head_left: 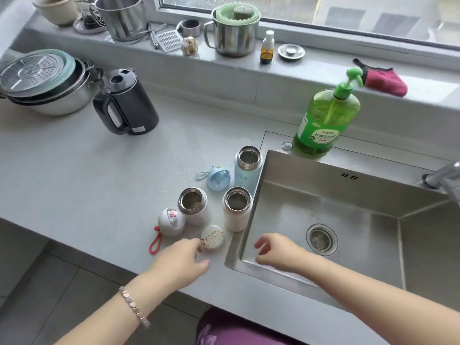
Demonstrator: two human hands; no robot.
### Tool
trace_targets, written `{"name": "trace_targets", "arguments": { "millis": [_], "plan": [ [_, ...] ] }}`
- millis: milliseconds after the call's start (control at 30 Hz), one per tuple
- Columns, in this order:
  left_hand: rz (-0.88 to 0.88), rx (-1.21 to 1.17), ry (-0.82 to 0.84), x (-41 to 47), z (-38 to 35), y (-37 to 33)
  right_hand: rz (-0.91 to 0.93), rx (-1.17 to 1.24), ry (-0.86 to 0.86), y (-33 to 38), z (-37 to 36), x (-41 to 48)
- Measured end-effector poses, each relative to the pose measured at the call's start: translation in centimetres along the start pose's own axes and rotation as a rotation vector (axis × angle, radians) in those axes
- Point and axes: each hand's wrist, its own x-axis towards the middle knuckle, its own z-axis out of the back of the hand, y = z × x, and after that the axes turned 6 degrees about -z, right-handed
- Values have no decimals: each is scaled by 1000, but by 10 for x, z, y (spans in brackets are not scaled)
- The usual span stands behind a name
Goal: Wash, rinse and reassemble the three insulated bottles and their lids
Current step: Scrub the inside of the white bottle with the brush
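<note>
While the right hand hangs loose and empty over the sink's near-left corner, the open left hand, nearer, touches fingertips to the white lid lying flat just ahead, near the counter's front edge.

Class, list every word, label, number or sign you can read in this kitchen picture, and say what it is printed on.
"柠檬洗洁精": large characters on the green soap bottle label; slightly blurred, so a likely reading, not a certain one.
Smaller line above it on that label: too blurred to read.
Small sticker low on the black kettle: too small to read.
Blue bottle: faint printed picture, no legible words.
No other text is readable.
</note>
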Motion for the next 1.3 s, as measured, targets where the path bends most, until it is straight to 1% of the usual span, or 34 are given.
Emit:
{"name": "trace_targets", "arguments": {
  "millis": [33, 100, 200, 267, 367, 500, 633, 734, 867, 1034, 1100, 1200, 1267, 1300],
  "plan": [
    [-74, -36, 67, -5, 2, -23, -2, -11, -34, -14, 10, -6],
    [-233, -29, 113, -3, 8, -73, -4, -49, -94, -43, 35, -20],
    [-409, 61, 55, 17, 24, -159, -40, -117, -136, -86, 82, -51],
    [-488, 100, 3, 34, 38, -218, -66, -133, -188, -111, 122, -78],
    [-569, 163, -30, 51, 69, -303, -70, -133, -301, -141, 191, -131],
    [-683, 222, -121, 54, 127, -409, -66, -91, -551, -172, 295, -218],
    [-746, 170, -259, 43, 190, -502, -74, -86, -887, -196, 393, -317],
    [-764, 160, -334, 33, 226, -557, -105, -114, -1112, -216, 449, -376],
    [-746, 166, -326, 33, 248, -604, -207, -131, -1313, -247, 497, -420],
    [-735, 219, -331, 40, 255, -631, -389, -260, -1539, -270, 535, -430],
    [-735, 215, -329, 44, 255, -633, -399, -270, -1583, -270, 544, -420],
    [-736, 198, -301, 49, 248, -628, -410, -254, -1577, -272, 552, -398],
    [-727, 215, -275, 54, 244, -619, -424, -190, -1590, -276, 555, -384],
    [-713, 236, -267, 57, 244, -613, -411, -132, -1624, -278, 556, -378]
  ]
}}
